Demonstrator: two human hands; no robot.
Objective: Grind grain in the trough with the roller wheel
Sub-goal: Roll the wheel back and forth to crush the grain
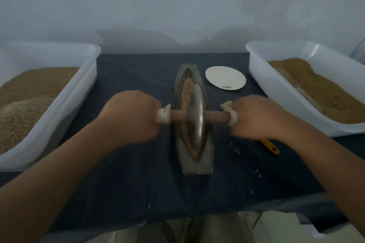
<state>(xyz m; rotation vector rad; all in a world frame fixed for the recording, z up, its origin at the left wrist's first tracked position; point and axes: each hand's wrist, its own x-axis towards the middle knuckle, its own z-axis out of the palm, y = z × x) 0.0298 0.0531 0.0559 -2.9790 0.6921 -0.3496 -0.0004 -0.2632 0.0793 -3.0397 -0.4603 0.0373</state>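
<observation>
1. A narrow, boat-shaped trough [194,156] lies lengthwise on a dark cloth [138,183] at the middle of the table, its far end pointing toward the wall.
2. Tan grain [186,92] fills the groove of the trough, most visible on the far side and along the left edge of the wheel.
3. The roller wheel [196,116], a metal disc standing on edge, sits in the groove around the middle of the trough, with a wooden axle running left and right through its centre.
4. The left hand [130,116] is closed in a fist around the left end of the axle, where a pale wrap shows just beside the knuckles.
5. The right hand [258,118] is likewise clenched around the right end of the axle, with pale wrap showing at its inner edge.
6. Both hands are slightly blurred.
7. A white tub [87,77] holding brown grain stands at the left of the table, and a second white tub [262,85] with grain stands at the right.
8. A small pale dish [225,80] rests on the cloth between the trough and the right-hand tub.
9. A yellow handle [270,147] lies on the cloth near the right wrist, partly hidden by it.
10. A few loose pale kernels [236,149] are scattered on the cloth to the right of the trough.
</observation>
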